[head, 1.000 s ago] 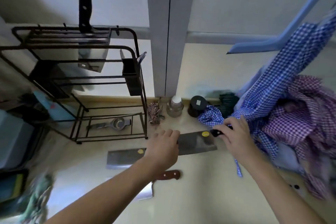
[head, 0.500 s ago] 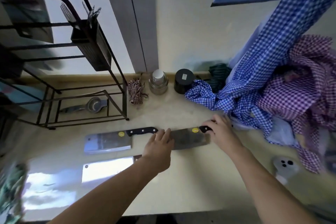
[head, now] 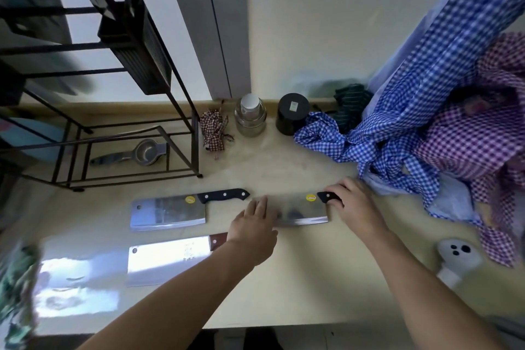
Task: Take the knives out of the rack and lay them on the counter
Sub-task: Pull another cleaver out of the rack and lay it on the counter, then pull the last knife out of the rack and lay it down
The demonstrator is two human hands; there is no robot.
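Note:
Three cleavers lie flat on the pale counter. A black-handled cleaver rests left of centre. Below it lies a brown-handled cleaver, its handle partly hidden by my left forearm. The third cleaver lies at centre. My right hand is closed around its black handle. My left hand presses flat, fingers extended, on the blade's left end. The black wire rack stands at the upper left; its knife slots are out of frame.
A citrus squeezer lies under the rack. A glass jar, a black cup and a small checked cloth stand by the wall. Blue and purple checked cloths pile at right. A white shaker lies at lower right.
The view has tilted down and the rack's top has left the frame. Both hands have lowered the third cleaver flat onto the counter, right of the other black-handled one.

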